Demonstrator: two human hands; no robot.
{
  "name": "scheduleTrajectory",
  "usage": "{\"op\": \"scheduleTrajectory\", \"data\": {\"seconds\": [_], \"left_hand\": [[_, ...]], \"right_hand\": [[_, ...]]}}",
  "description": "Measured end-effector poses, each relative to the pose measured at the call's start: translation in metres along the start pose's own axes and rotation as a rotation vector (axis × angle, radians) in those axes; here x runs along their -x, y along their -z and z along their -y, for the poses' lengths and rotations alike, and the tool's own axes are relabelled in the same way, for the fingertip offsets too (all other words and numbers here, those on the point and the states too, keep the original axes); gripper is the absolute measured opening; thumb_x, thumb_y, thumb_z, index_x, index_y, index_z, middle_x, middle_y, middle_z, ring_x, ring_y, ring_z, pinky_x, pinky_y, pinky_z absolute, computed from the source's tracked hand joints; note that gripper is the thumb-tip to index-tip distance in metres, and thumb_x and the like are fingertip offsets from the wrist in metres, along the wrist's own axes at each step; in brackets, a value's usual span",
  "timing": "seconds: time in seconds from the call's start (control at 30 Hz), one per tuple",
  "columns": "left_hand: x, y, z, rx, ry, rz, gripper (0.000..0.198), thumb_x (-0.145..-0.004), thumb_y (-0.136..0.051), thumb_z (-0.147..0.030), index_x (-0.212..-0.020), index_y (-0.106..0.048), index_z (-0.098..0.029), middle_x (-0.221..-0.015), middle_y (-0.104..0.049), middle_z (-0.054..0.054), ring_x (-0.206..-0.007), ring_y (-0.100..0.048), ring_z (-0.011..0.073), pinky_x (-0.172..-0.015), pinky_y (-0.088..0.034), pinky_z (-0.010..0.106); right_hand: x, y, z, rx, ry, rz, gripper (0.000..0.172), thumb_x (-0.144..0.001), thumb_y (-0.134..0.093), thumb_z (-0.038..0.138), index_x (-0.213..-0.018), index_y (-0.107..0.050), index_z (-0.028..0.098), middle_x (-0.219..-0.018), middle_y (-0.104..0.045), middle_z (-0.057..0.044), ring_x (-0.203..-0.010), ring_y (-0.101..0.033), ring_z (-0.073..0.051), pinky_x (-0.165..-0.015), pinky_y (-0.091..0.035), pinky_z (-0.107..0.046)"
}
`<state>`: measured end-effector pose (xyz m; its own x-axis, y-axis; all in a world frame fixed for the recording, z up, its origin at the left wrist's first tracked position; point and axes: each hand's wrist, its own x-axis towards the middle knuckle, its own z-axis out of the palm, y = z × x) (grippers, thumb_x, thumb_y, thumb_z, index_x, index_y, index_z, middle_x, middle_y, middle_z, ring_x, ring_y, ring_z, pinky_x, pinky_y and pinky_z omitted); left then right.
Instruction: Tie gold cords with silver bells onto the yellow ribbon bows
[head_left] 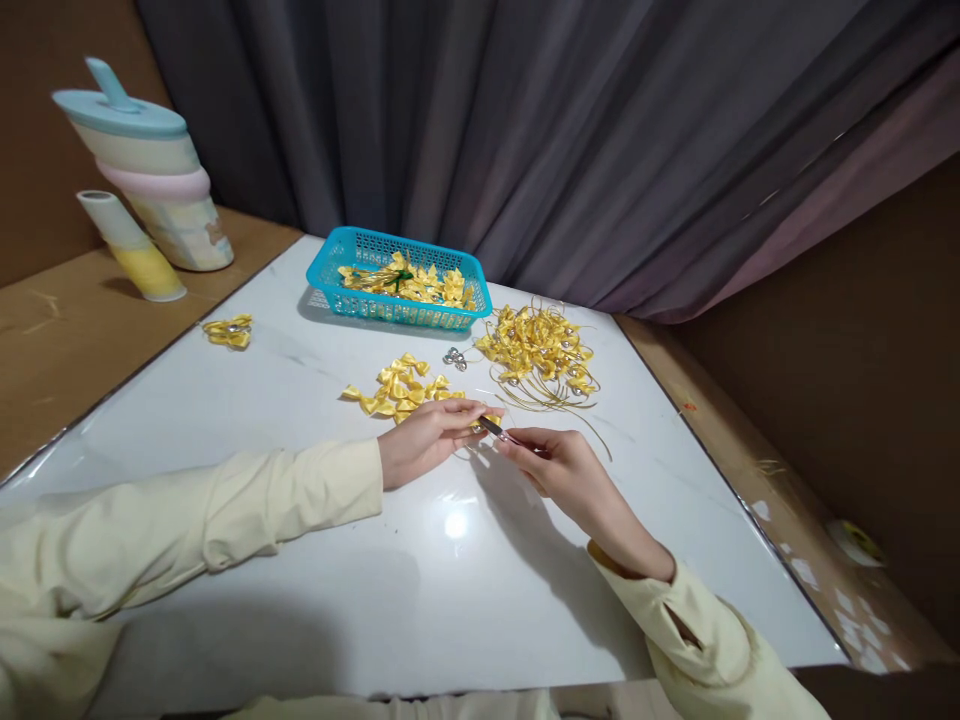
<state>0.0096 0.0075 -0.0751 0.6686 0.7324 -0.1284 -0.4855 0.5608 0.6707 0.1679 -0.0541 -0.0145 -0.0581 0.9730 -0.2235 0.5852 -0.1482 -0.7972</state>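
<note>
My left hand [429,438] rests on the white table [450,560], fingers pinched on a small yellow ribbon bow [491,420] at its fingertips. My right hand [559,465] is closed on a thin metal hair clip [495,430] whose tip meets the bow. Just behind the left hand lies a heap of loose yellow bows [401,385]. Further right is a pile of bows on thin gold wires [540,350]. A few small silver clips [454,357] lie between the two piles.
A turquoise plastic basket [330,270] with more yellow bows stands at the table's far edge. A few bows [229,330] lie at the far left. Two pastel containers [157,170] stand on the cardboard ledge on the left. A grey curtain hangs behind.
</note>
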Motion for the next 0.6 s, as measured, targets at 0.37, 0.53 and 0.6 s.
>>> {"op": "scheduleTrajectory", "data": {"seconds": [0.37, 0.53, 0.6], "left_hand": [[0.0009, -0.0025, -0.0011, -0.01, -0.01, -0.036, 0.014, -0.087, -0.051, -0.008, -0.082, -0.064, -0.01, -0.102, -0.068, 0.012, -0.096, -0.063, 0.0165, -0.1, -0.039, 0.033], [0.0023, -0.0056, -0.002, -0.025, -0.025, -0.062, 0.013, -0.086, -0.052, -0.006, -0.08, -0.063, -0.011, -0.101, -0.067, 0.012, -0.096, -0.063, 0.0169, -0.099, -0.04, 0.034], [0.0028, -0.0056, -0.0015, -0.032, -0.033, -0.063, 0.013, -0.085, -0.053, -0.005, -0.079, -0.063, -0.011, -0.101, -0.067, 0.012, -0.094, -0.063, 0.0166, -0.099, -0.04, 0.034]], "right_hand": [[-0.0011, -0.0036, -0.0018, 0.16, 0.07, -0.089, 0.036, -0.081, -0.052, 0.043, -0.081, -0.069, 0.011, -0.055, -0.037, 0.003, -0.051, -0.024, -0.008, -0.045, -0.021, -0.022], [-0.0024, -0.0063, -0.0029, 0.178, 0.106, -0.117, 0.036, -0.082, -0.05, 0.042, -0.08, -0.069, 0.011, -0.056, -0.043, 0.001, -0.052, -0.03, -0.009, -0.046, -0.026, -0.022], [-0.0023, -0.0074, -0.0036, 0.191, 0.123, -0.13, 0.035, -0.082, -0.049, 0.04, -0.081, -0.069, 0.011, -0.056, -0.044, 0.001, -0.053, -0.031, -0.01, -0.047, -0.027, -0.022]]}}
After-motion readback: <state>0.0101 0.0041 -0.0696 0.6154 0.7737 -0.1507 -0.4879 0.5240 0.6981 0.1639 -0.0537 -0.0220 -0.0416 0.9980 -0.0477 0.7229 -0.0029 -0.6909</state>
